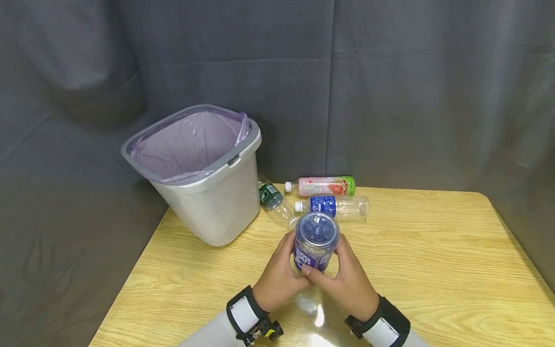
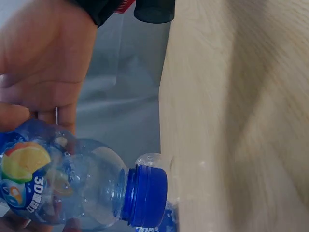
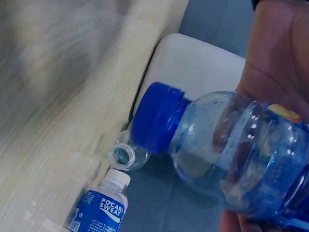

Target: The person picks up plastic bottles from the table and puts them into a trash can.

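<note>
Both hands grip an empty clear plastic bottle (image 1: pixel 318 236) with a blue label, held upside down over the table. Its base faces up in the head view. The left hand (image 1: pixel 277 277) wraps the bottle's left side and the right hand (image 1: pixel 352 279) its right side, with thumbs at the near side. In the left wrist view the blue cap (image 2: pixel 150 195) points toward the tabletop, and a fruit picture shows on the label (image 2: pixel 26 169). The right wrist view also shows the blue cap (image 3: pixel 157 116) screwed on, with fingers behind the see-through body.
A grey-white bin (image 1: pixel 217 207) with a purple liner stands at the table's left. Beside it lie a green-labelled bottle (image 1: pixel 270 196) with an uncapped mouth (image 3: pixel 121 157), a Pocari Sweat bottle (image 1: pixel 323 206) and a pink-labelled bottle (image 1: pixel 323 186). Grey curtain (image 1: pixel 390 96) hangs behind the wooden table (image 1: pixel 433 250).
</note>
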The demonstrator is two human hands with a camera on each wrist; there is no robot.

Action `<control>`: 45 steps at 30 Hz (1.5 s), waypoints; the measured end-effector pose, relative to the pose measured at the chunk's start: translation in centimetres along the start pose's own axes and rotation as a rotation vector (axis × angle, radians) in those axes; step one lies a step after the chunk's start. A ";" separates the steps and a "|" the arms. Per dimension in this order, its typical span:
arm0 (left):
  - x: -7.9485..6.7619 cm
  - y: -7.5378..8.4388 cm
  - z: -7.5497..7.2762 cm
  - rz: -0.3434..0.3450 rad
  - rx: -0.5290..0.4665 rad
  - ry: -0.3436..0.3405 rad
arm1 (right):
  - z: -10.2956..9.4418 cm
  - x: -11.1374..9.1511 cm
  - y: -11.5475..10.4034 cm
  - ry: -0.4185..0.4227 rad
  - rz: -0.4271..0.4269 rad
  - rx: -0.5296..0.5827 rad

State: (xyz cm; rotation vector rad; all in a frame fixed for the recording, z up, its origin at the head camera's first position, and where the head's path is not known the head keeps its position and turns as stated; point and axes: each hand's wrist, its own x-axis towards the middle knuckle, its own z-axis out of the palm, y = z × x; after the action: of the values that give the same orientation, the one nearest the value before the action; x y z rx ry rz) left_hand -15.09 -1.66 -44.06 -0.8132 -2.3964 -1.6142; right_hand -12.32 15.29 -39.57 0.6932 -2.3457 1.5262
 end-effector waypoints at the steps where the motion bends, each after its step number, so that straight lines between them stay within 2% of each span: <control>1: 0.1 0.1 -0.2 -0.008 0.001 0.011 | -0.1 0.1 0.1 -0.004 -0.021 -0.009; 6: 0.9 1.0 -2.4 -0.058 -0.018 0.095 | -0.7 1.0 2.2 -0.017 -0.101 -0.009; 9: 1.7 2.1 -4.3 -0.038 -0.010 0.144 | -1.1 1.7 4.1 -0.010 -0.098 -0.028; 11: 2.2 3.1 -5.8 0.013 -0.002 0.182 | -1.4 2.3 5.0 0.000 -0.090 -0.074; 18: 3.5 9.8 -11.1 0.267 0.000 0.314 | -2.3 4.8 8.6 -0.006 -0.017 -0.319; 21: 3.7 11.7 -12.7 0.347 -0.003 0.366 | -2.5 5.6 10.4 -0.005 -0.012 -0.414; 24: 3.9 13.3 -14.4 0.433 -0.025 0.419 | -2.5 6.3 12.0 0.004 -0.025 -0.478; 27: 4.1 14.5 -16.1 0.496 0.000 0.484 | -2.5 7.0 13.3 -0.003 -0.030 -0.556; 32: 4.9 15.7 -18.7 0.540 0.059 0.604 | -2.5 7.7 14.8 -0.057 -0.037 -0.675; 34: 5.3 15.6 -19.6 0.532 0.082 0.631 | -2.5 7.9 15.5 -0.081 -0.051 -0.713; 36: 5.8 15.3 -20.5 0.491 0.116 0.649 | -2.5 7.9 16.2 -0.102 -0.065 -0.757; 41: 6.7 13.3 -22.4 0.275 0.205 0.645 | -2.5 7.7 17.4 -0.141 -0.051 -0.824; 45: 7.5 10.4 -24.5 0.087 0.265 0.623 | -2.5 7.4 17.8 -0.168 -0.023 -0.847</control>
State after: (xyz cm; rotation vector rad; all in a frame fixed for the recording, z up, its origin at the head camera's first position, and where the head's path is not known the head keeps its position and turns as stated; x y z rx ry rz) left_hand -20.52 -17.95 -22.46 -0.2973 -2.0225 -1.2369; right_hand -28.01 21.71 -49.11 0.6169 -2.7392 0.3574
